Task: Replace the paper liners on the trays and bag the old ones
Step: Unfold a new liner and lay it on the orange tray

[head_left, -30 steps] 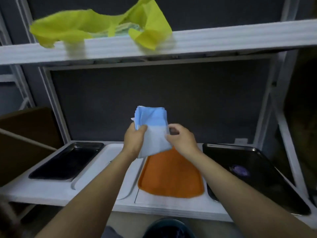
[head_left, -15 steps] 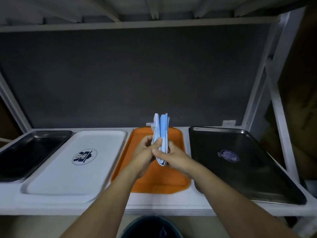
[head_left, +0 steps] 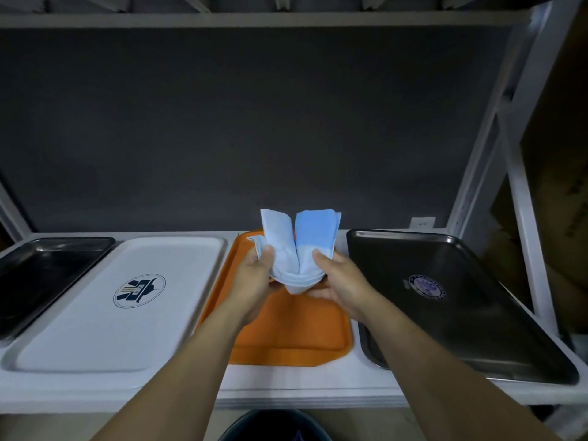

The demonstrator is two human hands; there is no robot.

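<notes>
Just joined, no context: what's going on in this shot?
A person holds a folded stack of blue liners in both hands. The left hand and right hand grip its lower end, and the top splays into two halves. The stack is above the orange tray. A white tray, a left dark tray and a right dark tray sit alongside. No blue liner lies on any tray yet.

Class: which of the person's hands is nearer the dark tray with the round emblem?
Right. The right hand grips the blue liners just beside the left rim of the dark emblem tray; the left hand is farther left, over the orange tray.
</notes>
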